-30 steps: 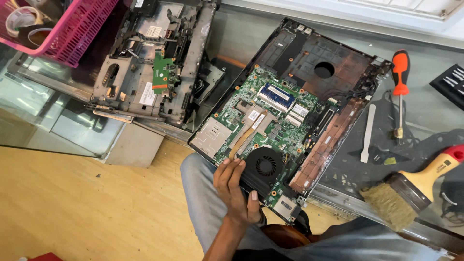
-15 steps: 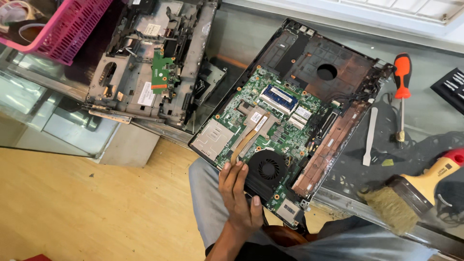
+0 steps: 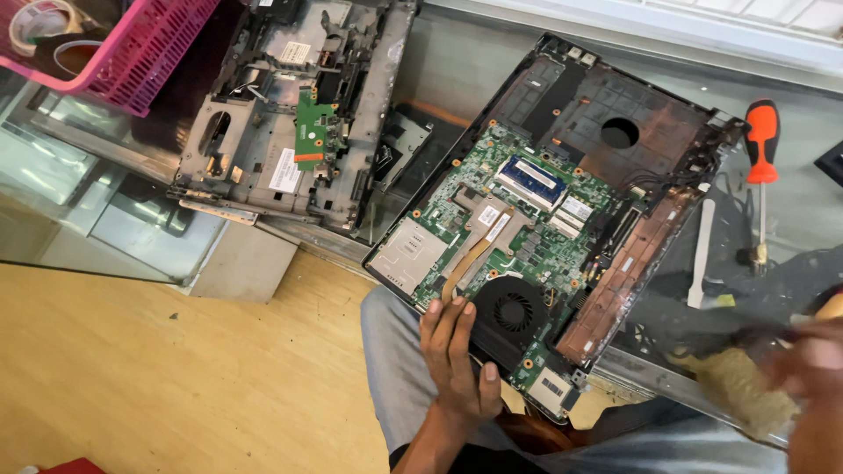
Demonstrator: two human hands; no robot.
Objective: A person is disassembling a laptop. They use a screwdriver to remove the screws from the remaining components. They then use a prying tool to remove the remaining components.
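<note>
Glass-topped counter [image 3: 457, 70] spans the view, wood floor below. On it, tilted toward the person's lap, lies an opened laptop base [image 3: 650, 149], dark casing with a green motherboard [image 3: 527, 228] exposed; its near corner overhangs the counter edge above the person's knees.

A second stripped laptop chassis [image 3: 263, 167], grey metal with a small green board, lies to the left, well apart from the hands. Pink plastic basket [image 3: 132, 53] at top left corner.

Paintbrush [image 3: 729, 386], worn tan bristles, at lower right, resting at the counter edge. Orange-handled screwdriver [image 3: 761, 167] lies right of the laptop base; a white plastic pry tool [image 3: 700, 254] just beside it.

Black round cooling fan [image 3: 512, 312] sits at the board's near end, copper heat pipe running up from it.

Left hand [image 3: 457, 360] grips the laptop base's near edge: fingers laid flat on the board just left of the fan, thumb spread wide beside it.

Right hand [image 3: 812, 360] blurred at the frame edge, on the paintbrush handle; how tightly the fingers close, cannot tell.
</note>
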